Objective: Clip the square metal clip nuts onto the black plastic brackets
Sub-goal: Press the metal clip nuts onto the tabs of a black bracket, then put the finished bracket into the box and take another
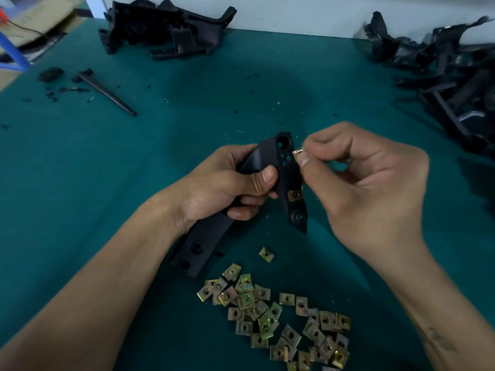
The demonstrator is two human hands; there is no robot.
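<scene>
Two hands work: left (pixel 222 183) grips matte black bracket (pixel 267 167), right (pixel 367 183) pinches square brass-toned clip nut (pixel 298 152).

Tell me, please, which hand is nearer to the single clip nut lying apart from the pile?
Left. The left hand, gripping the black bracket, sits up and left of the lone clip nut; the right hand, pinching another clip nut, is farther, up and right.

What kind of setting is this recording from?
Probably a small assembly workbench in a workshop or factory: a green-covered table, a loose heap of clip nuts, and piles of black plastic brackets at the back.
</scene>
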